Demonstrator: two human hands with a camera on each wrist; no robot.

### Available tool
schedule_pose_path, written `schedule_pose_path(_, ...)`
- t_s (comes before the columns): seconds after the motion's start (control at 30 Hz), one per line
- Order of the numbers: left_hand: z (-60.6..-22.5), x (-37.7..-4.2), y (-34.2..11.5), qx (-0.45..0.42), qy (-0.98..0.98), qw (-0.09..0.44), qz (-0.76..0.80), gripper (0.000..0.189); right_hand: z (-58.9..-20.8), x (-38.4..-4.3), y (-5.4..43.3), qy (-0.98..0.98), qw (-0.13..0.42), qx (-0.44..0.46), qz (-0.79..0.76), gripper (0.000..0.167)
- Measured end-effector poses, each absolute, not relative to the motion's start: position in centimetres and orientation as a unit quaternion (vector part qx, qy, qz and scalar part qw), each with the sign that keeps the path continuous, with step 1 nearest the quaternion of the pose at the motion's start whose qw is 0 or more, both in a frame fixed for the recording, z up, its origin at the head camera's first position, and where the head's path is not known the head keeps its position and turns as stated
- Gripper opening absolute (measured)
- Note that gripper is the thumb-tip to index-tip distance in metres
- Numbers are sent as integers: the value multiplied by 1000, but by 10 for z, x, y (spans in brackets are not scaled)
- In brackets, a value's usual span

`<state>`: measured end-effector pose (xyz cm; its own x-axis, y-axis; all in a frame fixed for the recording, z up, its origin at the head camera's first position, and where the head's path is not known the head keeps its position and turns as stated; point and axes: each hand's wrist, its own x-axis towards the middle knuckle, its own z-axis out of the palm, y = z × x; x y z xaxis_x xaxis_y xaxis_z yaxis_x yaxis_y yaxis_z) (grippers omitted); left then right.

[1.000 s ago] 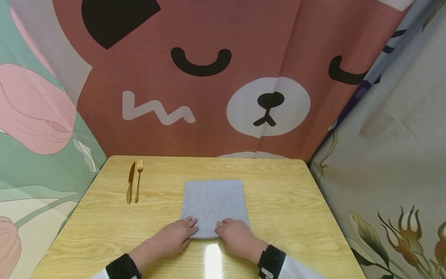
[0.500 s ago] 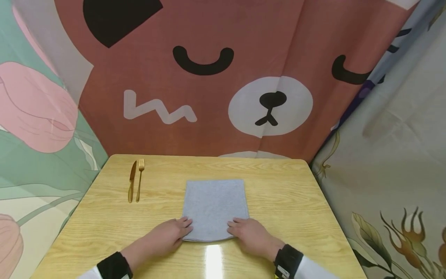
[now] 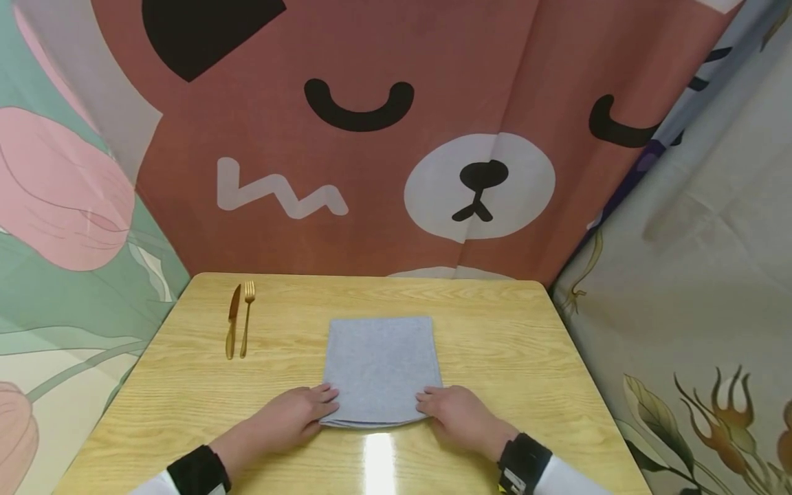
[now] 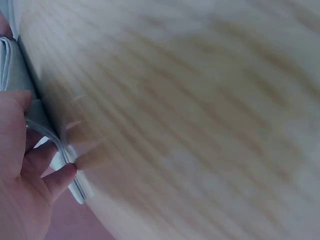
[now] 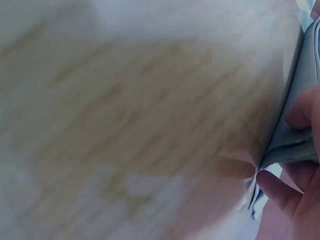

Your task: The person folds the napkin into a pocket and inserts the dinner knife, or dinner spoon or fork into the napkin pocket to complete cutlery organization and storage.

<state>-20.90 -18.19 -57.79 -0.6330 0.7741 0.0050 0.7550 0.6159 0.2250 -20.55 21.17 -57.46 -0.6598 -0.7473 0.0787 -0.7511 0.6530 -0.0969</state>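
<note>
The left hand (image 3: 298,414) pinches the near-left corner and the right hand (image 3: 463,416) the near-right corner of the squarish grey cloth (image 3: 381,368), which lies between them and toward the far side, neither hand clearly nearer

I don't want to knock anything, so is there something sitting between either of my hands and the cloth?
Nothing visible: your left hand and right hand grip the cloth near its two near corners. The knife and fork lie apart, off to its left.

Wooden table (image 3: 507,344) with cloth (image 3: 380,364), knife (image 3: 232,326), fork (image 3: 246,320)
</note>
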Motion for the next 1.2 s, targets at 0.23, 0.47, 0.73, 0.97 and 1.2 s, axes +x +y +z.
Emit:
schedule_pose_path(0.23,-579,-208,-187,437,894,8,96,37,-574,-207,224,-915,0,399,61,33)
schedule_pose_path(0.47,-579,-206,-189,447,890,-36,78,36,-572,-208,230,-914,-24,398,72,35)
schedule_pose_path(0.73,-577,-206,-187,425,891,17,158,31,-573,-213,238,-912,-71,371,161,33)
schedule_pose_path(0.97,-573,-207,-186,366,899,77,229,30,-570,-216,240,-902,-106,350,231,33)
schedule_pose_path(1.2,-567,-205,-184,318,899,96,286,30,-564,-218,244,-907,-168,278,269,43)
